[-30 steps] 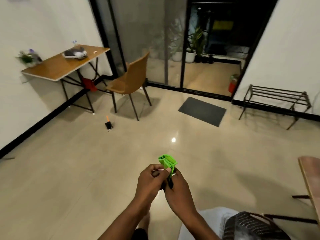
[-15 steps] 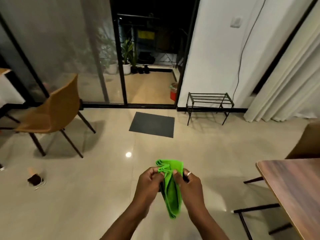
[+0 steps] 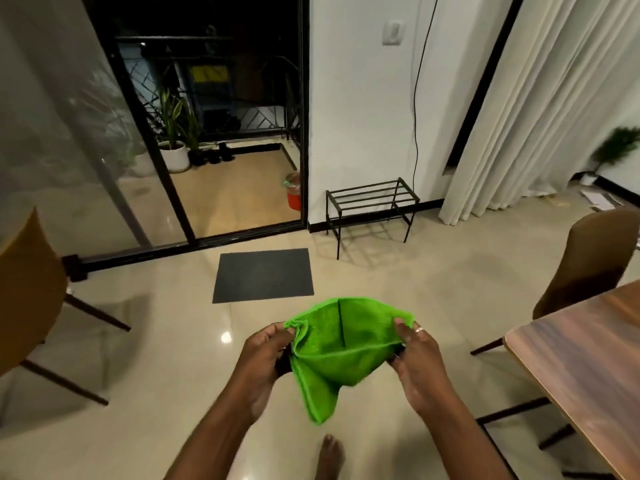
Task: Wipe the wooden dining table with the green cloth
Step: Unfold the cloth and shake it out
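Two hands, green cloth [image 3: 341,355] stretched sideways

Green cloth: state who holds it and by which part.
Both hands hold the green cloth: left hand pinches its left edge, right hand its right edge.

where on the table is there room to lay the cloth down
The visible corner of the wooden dining table is bare, bordered by its rounded left edge and the brown chair behind. Both hands, left hand and right hand, hold the green cloth left of it.
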